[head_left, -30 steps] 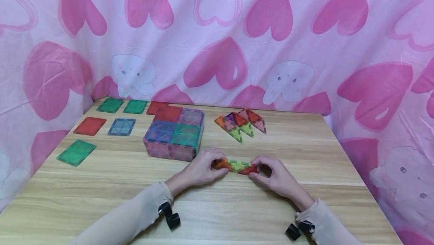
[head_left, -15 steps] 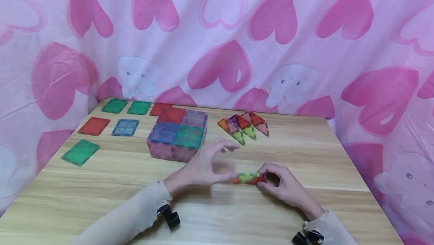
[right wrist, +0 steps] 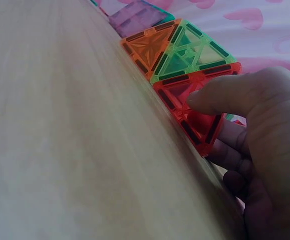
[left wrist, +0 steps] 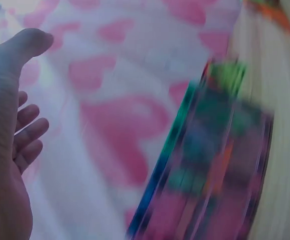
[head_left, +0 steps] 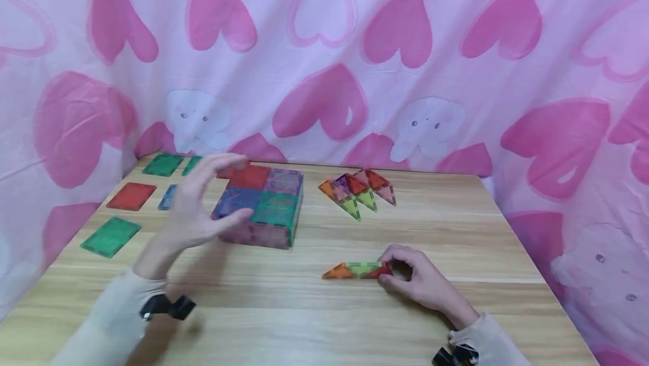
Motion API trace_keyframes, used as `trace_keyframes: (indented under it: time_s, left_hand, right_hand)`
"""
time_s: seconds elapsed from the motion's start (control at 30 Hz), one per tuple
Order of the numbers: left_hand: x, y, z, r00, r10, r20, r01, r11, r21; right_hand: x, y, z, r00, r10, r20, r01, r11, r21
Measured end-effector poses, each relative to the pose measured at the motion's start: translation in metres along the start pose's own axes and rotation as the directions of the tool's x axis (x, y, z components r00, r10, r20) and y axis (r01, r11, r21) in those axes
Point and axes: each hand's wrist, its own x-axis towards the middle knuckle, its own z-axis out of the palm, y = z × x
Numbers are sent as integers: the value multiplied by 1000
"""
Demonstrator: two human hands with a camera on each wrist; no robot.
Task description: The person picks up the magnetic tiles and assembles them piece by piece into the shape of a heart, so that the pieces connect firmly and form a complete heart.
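My right hand (head_left: 423,284) pinches the red triangular magnetic tile (right wrist: 205,129) at the right end of a three-tile strip, thumb on the near face and fingers behind. The yellow-green triangle (head_left: 361,268) and the orange triangle (head_left: 336,271) are joined to it, and the strip stands on edge on the table. My left hand (head_left: 192,214) is raised over the left side of a box of square magnetic tiles (head_left: 279,205), thumb and fingers spread, with nothing in them. In the left wrist view the box (left wrist: 205,165) is blurred and apart from the hand.
Loose square tiles lie at the table's left: a red one (head_left: 132,196), a green one (head_left: 110,237), another green one (head_left: 162,164) and a half-hidden blue one (head_left: 166,198). Several triangular tiles (head_left: 357,191) lie behind the strip. A pink heart-print curtain (head_left: 324,96) encloses the table.
The left hand has let go of the strip's orange end and swung left, up over the box. The right hand keeps its grip on the red triangle, and the strip still stands.
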Motion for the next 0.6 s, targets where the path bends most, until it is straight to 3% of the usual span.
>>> trace_keyframes:
  time_s: [0.1,0.23,0.43,0.6]
  left_hand:
    - [-16,-11,-32,994,-96,-47,100,990,100]
    - [-42,-19,-67,954,-267,-137,289,941,176]
    - [-76,-33,-101,871,-439,-223,482,852,206]
    - [-115,-54,-126,761,-611,-217,648,706,285]
  right_hand:
    - [-1,-2,0,1000,2,-5,-2,1000,-22]
    - [-2,-4,0,1000,24,-6,-24,999,-37]
    - [-2,-5,-1,1000,17,-5,-17,999,-30]
    - [-2,-4,0,1000,11,5,-11,1000,-2]
